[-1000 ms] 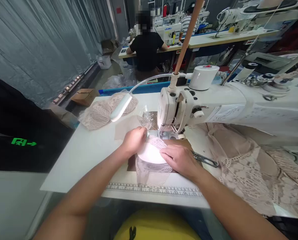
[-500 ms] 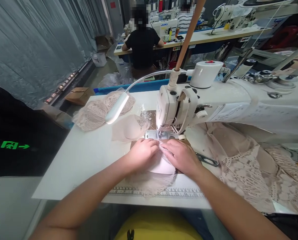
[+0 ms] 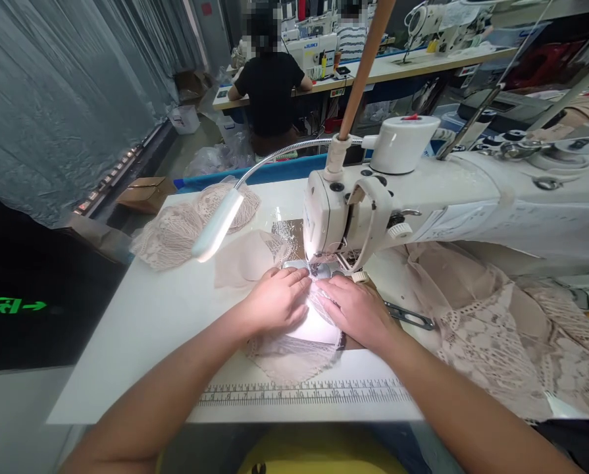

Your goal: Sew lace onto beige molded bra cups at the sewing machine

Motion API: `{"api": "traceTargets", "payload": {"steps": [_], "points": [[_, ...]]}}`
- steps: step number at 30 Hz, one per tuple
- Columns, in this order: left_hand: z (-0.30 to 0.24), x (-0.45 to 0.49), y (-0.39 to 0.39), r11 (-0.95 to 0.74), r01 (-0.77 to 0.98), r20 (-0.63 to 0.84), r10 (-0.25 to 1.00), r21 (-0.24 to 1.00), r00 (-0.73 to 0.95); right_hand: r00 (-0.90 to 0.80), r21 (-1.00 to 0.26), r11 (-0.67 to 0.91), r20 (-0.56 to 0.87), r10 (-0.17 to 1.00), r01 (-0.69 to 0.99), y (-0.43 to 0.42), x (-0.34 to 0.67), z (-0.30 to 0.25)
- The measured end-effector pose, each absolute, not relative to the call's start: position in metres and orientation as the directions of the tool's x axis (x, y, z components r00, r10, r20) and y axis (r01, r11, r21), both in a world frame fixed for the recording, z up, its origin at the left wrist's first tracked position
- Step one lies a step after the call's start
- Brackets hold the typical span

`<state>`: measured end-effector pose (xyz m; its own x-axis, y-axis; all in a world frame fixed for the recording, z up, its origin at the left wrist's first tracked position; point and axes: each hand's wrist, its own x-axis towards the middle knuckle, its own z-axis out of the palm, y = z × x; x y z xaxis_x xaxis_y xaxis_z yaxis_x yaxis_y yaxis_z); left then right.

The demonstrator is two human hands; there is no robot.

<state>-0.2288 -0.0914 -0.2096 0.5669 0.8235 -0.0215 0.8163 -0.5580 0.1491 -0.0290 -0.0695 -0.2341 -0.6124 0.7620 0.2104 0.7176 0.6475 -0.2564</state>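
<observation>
In the head view, a beige lace cup piece (image 3: 294, 365) with a white panel (image 3: 311, 329) lies under the sewing machine's needle area (image 3: 314, 266). My left hand (image 3: 280, 301) rests flat on its left side, fingers stretched toward the presser foot. On the right side, my right hand (image 3: 358, 309) presses the lace down with its fingers extended, close to the foot. A small dark thing shows beneath the right palm, too little of it to name. The white sewing machine (image 3: 397, 204) stands just beyond both hands. The fabric under the fingers is hidden.
A lamp (image 3: 218, 224) on a bent metal neck hangs over lace cups (image 3: 168, 237) at the left. Another sheer cup (image 3: 247, 260) lies beside the machine. More lace fabric (image 3: 496, 329) and a dark slotted metal piece (image 3: 410, 316) are at the right. A person (image 3: 272, 92) sits ahead.
My left hand's fingers have spread slightly and its thumb shows more. The lace piece has shifted a little under the hands. The camera view has also moved slightly.
</observation>
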Motion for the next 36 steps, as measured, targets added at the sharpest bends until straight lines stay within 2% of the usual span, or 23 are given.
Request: {"api": "traceTargets", "payload": {"steps": [11, 15, 19, 24, 30, 36], "points": [[-0.208, -0.24, -0.069, -0.663, 0.74, -0.041, 0.741, 0.111, 0.67, -0.555, -0.221, 0.585, 0.186, 0.811, 0.78, -0.067, -0.034, -0.232], [-0.205, -0.244, -0.067, -0.69, 0.72, -0.034, 0.72, 0.077, 0.693, -0.559, -0.276, 0.591, 0.195, 0.806, 0.758, -0.065, -0.032, -0.23], [-0.206, -0.244, -0.075, -0.69, 0.723, 0.053, 0.724, 0.034, 0.688, -0.551, -0.336, 0.615, 0.275, 0.788, 0.713, -0.065, -0.025, -0.232], [-0.214, -0.237, -0.086, -0.712, 0.7, 0.146, 0.699, 0.05, 0.7, -0.568, -0.376, 0.649, 0.314, 0.761, 0.662, -0.068, -0.022, -0.233], [-0.218, -0.234, -0.088, -0.708, 0.7, 0.206, 0.702, 0.096, 0.682, -0.647, -0.366, 0.693, 0.26, 0.717, 0.622, -0.072, -0.025, -0.23], [-0.22, -0.238, -0.084, -0.698, 0.707, 0.214, 0.713, 0.115, 0.668, -0.637, -0.379, 0.678, 0.249, 0.73, 0.629, -0.07, -0.027, -0.228]]}}
